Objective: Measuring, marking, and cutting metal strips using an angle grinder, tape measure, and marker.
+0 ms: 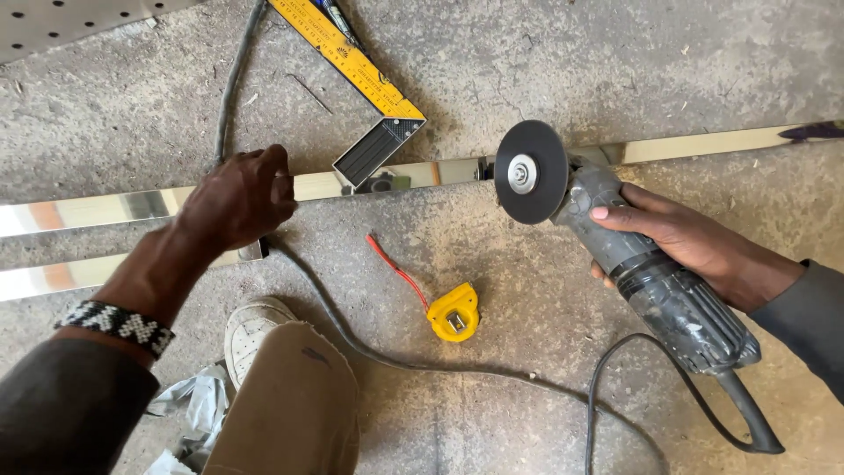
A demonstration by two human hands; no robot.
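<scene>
Right hand (694, 242) grips the angle grinder (642, 273); left hand (242, 195) presses the steel bar (422, 173) flat. Risk: 1 kickback could drive the disc (530, 171) toward the fingers.

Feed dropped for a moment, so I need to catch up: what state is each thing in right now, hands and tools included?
Left hand: pressing down on the steel bar, fingers curled.
Right hand: gripping the angle grinder body.
Angle grinder: held up, disc at the bar; spin not discernible.
Steel bar: lying flat on the concrete floor.
Try square: resting against the bar.
Tape measure: on the floor, red strap trailing out.
</scene>
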